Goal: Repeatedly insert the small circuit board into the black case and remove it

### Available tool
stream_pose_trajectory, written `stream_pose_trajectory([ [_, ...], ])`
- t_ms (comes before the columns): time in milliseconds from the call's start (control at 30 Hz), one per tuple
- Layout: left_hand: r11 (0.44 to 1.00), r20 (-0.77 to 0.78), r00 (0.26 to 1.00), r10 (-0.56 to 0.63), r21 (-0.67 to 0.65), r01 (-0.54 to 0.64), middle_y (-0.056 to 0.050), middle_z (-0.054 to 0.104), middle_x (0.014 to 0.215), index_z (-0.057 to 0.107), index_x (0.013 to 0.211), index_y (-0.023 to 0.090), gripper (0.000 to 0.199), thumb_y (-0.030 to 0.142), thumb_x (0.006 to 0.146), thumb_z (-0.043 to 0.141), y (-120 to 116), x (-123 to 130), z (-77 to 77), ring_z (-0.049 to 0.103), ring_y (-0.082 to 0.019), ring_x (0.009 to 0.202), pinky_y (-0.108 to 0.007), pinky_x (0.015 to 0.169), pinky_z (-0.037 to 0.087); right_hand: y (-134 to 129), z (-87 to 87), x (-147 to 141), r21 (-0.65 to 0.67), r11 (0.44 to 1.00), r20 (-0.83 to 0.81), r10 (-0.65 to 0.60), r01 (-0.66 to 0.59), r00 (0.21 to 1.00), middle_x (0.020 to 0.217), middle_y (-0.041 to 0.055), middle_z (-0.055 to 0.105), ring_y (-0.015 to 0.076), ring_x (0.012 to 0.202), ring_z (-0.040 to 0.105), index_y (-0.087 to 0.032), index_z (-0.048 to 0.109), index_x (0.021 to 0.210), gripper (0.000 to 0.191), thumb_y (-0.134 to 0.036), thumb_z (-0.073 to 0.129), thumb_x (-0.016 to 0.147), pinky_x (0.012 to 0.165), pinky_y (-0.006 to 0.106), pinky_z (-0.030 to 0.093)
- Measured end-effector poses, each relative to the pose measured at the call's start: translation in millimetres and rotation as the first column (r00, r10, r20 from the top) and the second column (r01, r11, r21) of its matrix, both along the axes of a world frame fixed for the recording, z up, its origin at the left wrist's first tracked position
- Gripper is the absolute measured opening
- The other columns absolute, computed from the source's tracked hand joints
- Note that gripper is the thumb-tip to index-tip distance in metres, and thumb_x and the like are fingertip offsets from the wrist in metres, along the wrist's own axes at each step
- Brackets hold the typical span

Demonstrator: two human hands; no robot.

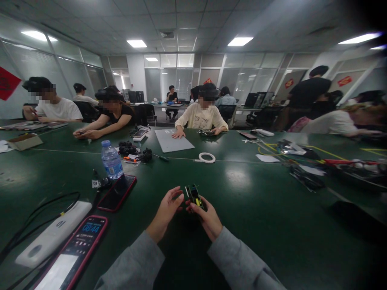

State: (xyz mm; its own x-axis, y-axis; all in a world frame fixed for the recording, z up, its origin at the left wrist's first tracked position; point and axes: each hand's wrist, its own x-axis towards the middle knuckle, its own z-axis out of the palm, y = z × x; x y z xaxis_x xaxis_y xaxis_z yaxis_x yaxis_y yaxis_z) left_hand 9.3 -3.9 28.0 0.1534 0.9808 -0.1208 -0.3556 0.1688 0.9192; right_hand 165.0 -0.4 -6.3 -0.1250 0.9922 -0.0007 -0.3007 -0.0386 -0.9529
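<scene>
My right hand (208, 215) grips a small green circuit board (193, 194) above the table, thumb on its near side. A yellow part and a dark block show on the board, and its far end is tilted up. To the left of it, my left hand (168, 209) holds nothing, with its fingers loosely bent and apart. Its fingertips are close to the board's left edge; whether any touches it I cannot tell. The board's underside and some right-hand fingers are hidden.
On my left lie a lit phone (77, 249), a white power bank (54, 233) with cables, a dark phone (117, 192) and a water bottle (111, 161). Ahead are a tape roll (207, 157) and a grey sheet (169, 145) under a co-worker's hand. Tools and cables (305, 177) lie right.
</scene>
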Motion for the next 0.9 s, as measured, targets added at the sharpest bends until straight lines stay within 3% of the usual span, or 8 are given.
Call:
stream_pose_trajectory([
  [100,1.000,-0.051,0.999,0.005,0.021,-0.004,-0.014,0.056,0.119,0.058,0.114,0.017,0.049,0.036,0.069,0.069,5.4,0.6,-11.0,0.056,-0.024,0.102,-0.037,0.085,0.043,-6.9,5.4,0.3,-0.076,0.992,-0.158,0.087,-0.100,0.984,0.094,0.0083,0.060,0.0176,0.078,0.060,-0.012,0.054,0.105,0.049,-0.034,0.075,0.067,0.073,0.031,0.048],
  [167,0.995,-0.070,0.997,-0.015,0.098,0.022,-0.014,0.060,0.114,0.061,0.111,0.015,0.048,0.034,0.068,0.070,6.9,2.0,-15.7,0.056,-0.025,0.102,-0.037,0.089,0.041,-9.7,7.0,0.0,-0.084,0.988,-0.182,0.114,-0.131,0.977,0.093,0.0078,0.060,0.0166,0.076,0.060,-0.012,0.055,0.104,0.049,-0.032,0.077,0.065,0.071,0.030,0.047],
  [267,0.986,-0.126,0.991,0.046,0.163,-0.025,-0.013,0.065,0.106,0.064,0.104,0.014,0.043,0.032,0.066,0.072,7.8,3.2,-19.0,0.058,-0.025,0.098,-0.037,0.091,0.040,-10.7,7.5,-0.4,-0.066,0.985,-0.170,0.147,-0.160,0.974,0.090,0.0069,0.060,0.0160,0.074,0.059,-0.013,0.056,0.103,0.050,-0.034,0.078,0.063,0.069,0.029,0.047],
  [367,0.985,-0.169,0.981,0.093,0.162,-0.066,-0.013,0.067,0.099,0.066,0.099,0.013,0.040,0.032,0.065,0.073,8.3,2.8,-19.9,0.061,-0.024,0.091,-0.037,0.087,0.042,-10.2,7.3,-0.1,-0.056,0.985,-0.143,0.155,-0.165,0.977,0.090,0.0067,0.060,0.0167,0.074,0.059,-0.013,0.055,0.105,0.054,-0.036,0.079,0.061,0.068,0.030,0.047],
  [700,0.983,-0.111,0.992,0.053,0.183,-0.032,-0.012,0.067,0.096,0.066,0.096,0.013,0.037,0.026,0.063,0.074,4.2,3.2,-13.4,0.061,-0.021,0.085,-0.032,0.081,0.043,-11.7,7.0,0.4,-0.058,0.979,-0.156,0.185,-0.196,0.970,0.087,0.0064,0.061,0.0160,0.071,0.060,-0.013,0.055,0.102,0.049,-0.036,0.077,0.065,0.065,0.028,0.048],
  [800,0.986,-0.073,0.997,0.000,0.168,0.012,-0.011,0.066,0.097,0.066,0.099,0.014,0.037,0.024,0.064,0.073,2.1,4.1,-13.4,0.060,-0.020,0.087,-0.030,0.082,0.042,-8.5,3.5,19.2,-0.081,0.976,-0.150,0.188,-0.202,0.971,0.087,0.0074,0.062,0.0164,0.069,0.061,-0.014,0.054,0.103,0.047,-0.039,0.074,0.068,0.060,0.027,0.048],
  [900,0.993,-0.060,0.998,-0.014,0.120,0.021,-0.009,0.066,0.094,0.064,0.104,0.015,0.039,0.024,0.067,0.071,0.5,3.0,-14.0,0.059,-0.018,0.087,-0.030,0.082,0.041,-1.2,2.9,76.0,-0.130,0.990,-0.058,0.056,-0.063,0.997,0.091,0.0107,0.063,0.0203,0.075,0.063,-0.014,0.056,0.102,0.046,-0.043,0.072,0.070,0.062,0.030,0.050],
])
